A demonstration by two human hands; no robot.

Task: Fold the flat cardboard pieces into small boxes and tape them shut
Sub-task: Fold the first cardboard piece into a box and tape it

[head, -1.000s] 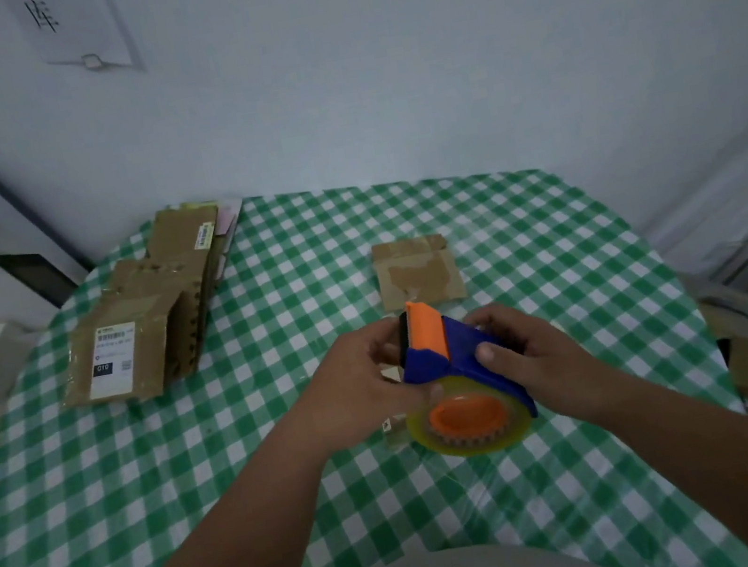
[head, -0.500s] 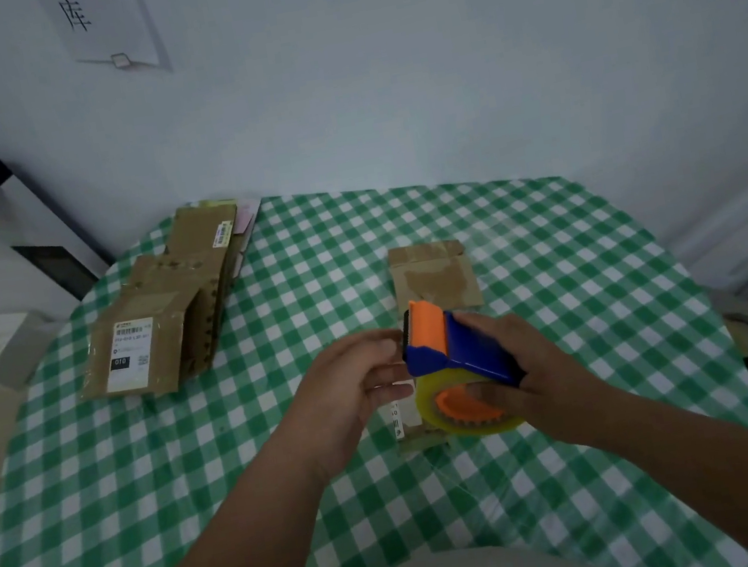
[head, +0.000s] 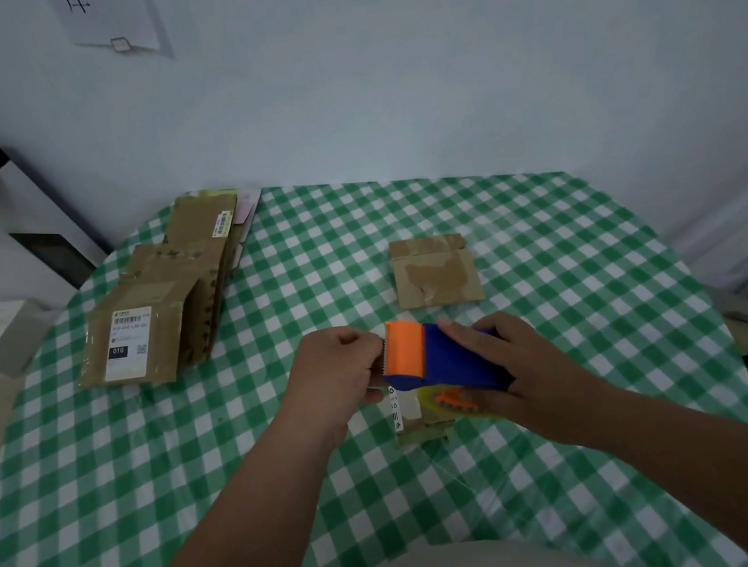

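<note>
— While the right hand gripped the blue-and-orange plastic tape dispenser, what did the left hand do?
— Its fingers pinched at the orange toothed end, above a small labelled cardboard box on the green-checked tablecloth.

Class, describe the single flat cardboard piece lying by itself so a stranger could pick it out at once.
Start at the green checked table. Beyond the hands, near the middle, lies one flat cardboard piece. Unlike the stack at the left, it lies alone, with no white label, only torn patches on its face.
</note>
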